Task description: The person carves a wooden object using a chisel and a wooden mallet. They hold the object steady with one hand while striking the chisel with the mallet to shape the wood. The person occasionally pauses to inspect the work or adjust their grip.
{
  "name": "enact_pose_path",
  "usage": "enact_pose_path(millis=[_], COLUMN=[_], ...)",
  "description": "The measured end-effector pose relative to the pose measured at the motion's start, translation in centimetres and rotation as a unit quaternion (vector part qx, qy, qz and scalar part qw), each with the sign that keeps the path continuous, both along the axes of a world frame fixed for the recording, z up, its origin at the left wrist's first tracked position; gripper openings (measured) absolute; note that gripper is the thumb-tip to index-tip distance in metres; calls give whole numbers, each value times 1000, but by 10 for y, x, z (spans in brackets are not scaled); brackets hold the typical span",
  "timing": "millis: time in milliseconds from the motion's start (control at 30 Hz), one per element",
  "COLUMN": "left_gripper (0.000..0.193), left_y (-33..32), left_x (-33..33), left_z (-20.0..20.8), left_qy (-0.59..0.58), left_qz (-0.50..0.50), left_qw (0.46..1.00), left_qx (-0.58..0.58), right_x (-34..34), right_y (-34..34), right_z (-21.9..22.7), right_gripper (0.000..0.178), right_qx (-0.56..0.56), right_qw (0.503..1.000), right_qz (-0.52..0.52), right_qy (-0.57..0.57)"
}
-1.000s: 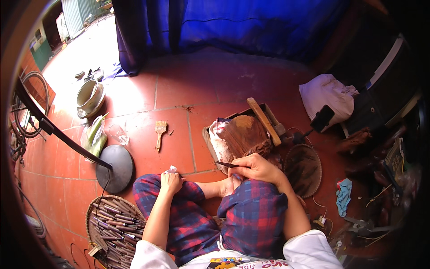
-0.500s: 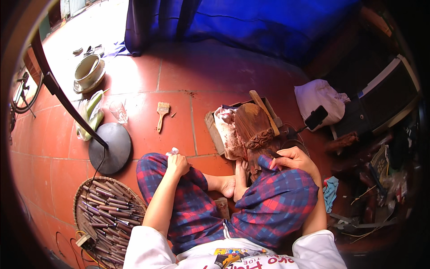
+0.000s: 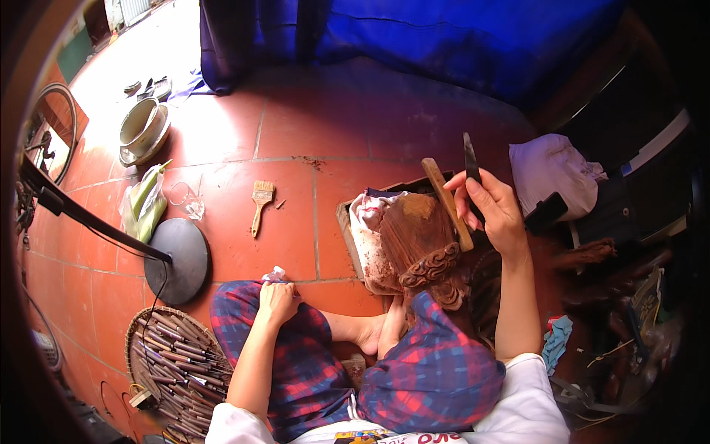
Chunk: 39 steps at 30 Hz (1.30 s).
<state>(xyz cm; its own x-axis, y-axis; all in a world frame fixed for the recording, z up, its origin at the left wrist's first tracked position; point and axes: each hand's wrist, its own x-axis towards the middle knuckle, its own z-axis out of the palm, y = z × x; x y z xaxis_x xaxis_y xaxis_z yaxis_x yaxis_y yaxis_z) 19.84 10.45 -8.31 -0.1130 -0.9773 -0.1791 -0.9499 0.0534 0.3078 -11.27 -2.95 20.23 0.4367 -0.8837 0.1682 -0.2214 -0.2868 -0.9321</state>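
My right hand (image 3: 498, 211) is raised at the right, fingers closed round a slim dark knife (image 3: 470, 157) whose pointed tip faces up and away. Below and left of it lies a carved brown wooden piece (image 3: 421, 231), smooth at the far end with scrollwork nearer my legs. It rests on a stained white cloth (image 3: 379, 255) over a low wooden box (image 3: 345, 222). A pale wooden bar (image 3: 449, 207) leans along its right side. On my left knee, my left hand (image 3: 278, 302) is closed round a crumpled whitish wad (image 3: 275, 274), mostly hidden by the fingers.
A round basket (image 3: 130, 346) full of carving tools stands at the left, near a black stand base (image 3: 177, 260). Farther off are a flat brush (image 3: 262, 198), a clear glass (image 3: 194, 207) and stacked bowls (image 3: 140, 126). A white bag (image 3: 556, 177) and clutter fill the right.
My right hand has lifted from beside my right knee, moving up and away with the knife, which now points upward. My left hand stays on the left knee. The view has shifted slightly.
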Motion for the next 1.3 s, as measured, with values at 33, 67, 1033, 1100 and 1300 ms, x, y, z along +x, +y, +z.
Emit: enact_pose_path(millis=[33, 67, 1033, 1100, 1300], left_gripper=[23, 23, 47, 53, 49], left_y=[-4, -4, -160, -148, -175], left_x=[-1, 1, -163, -174, -158], left_z=[4, 13, 126, 118, 127], left_qy=[42, 79, 354, 316, 318], left_qz=[19, 41, -7, -26, -22], left_qw=[999, 996, 931, 937, 943], left_qx=[5, 13, -89, -145, -95], right_x=[-2, 0, 29, 20, 40], right_y=[-13, -24, -68, -51, -80], right_z=[-4, -11, -146, -155, -151], right_gripper=[27, 27, 30, 32, 32], right_qx=[-11, -5, 172, 210, 58], right_qw=[1000, 999, 945, 948, 962], right_qz=[-5, 1, 35, 21, -12], right_qy=[-9, -34, -275, -239, -266])
